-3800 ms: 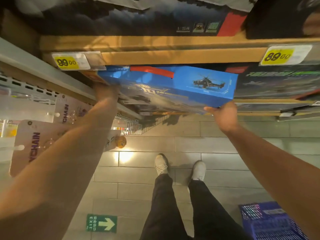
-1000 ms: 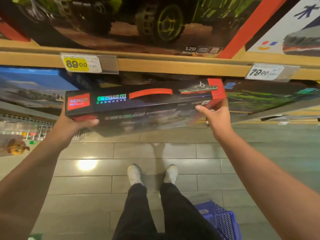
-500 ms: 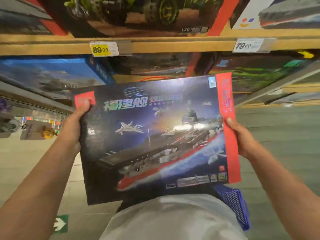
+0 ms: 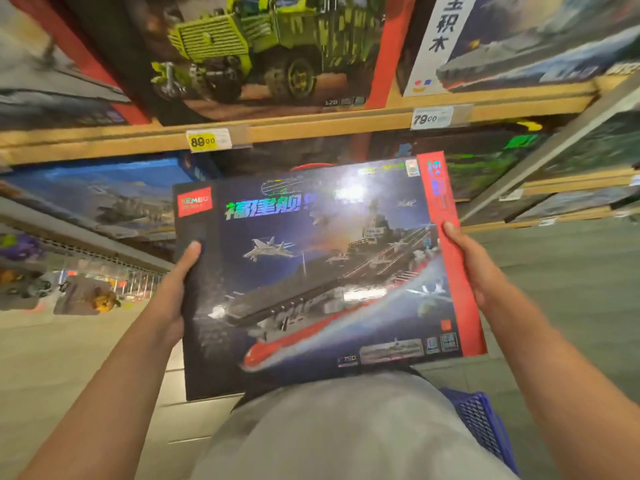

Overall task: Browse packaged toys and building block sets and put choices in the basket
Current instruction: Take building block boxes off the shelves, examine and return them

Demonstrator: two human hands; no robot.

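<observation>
Both hands hold up the aircraft carrier box [image 4: 322,271] face-on between them: left hand [image 4: 173,289] grips its left edge, thumb on the front, right hand [image 4: 474,268] grips the red right edge, thumb on the front. Blue basket [image 4: 481,424] sits on the floor below the right forearm. Beyond the hands, a wooden shelf [image 4: 311,128] carries price tags and a green truck box [image 4: 263,50].

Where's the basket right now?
Head view, lower right: the blue basket sits on the floor beside the person's right forearm, below the aircraft carrier box.
</observation>
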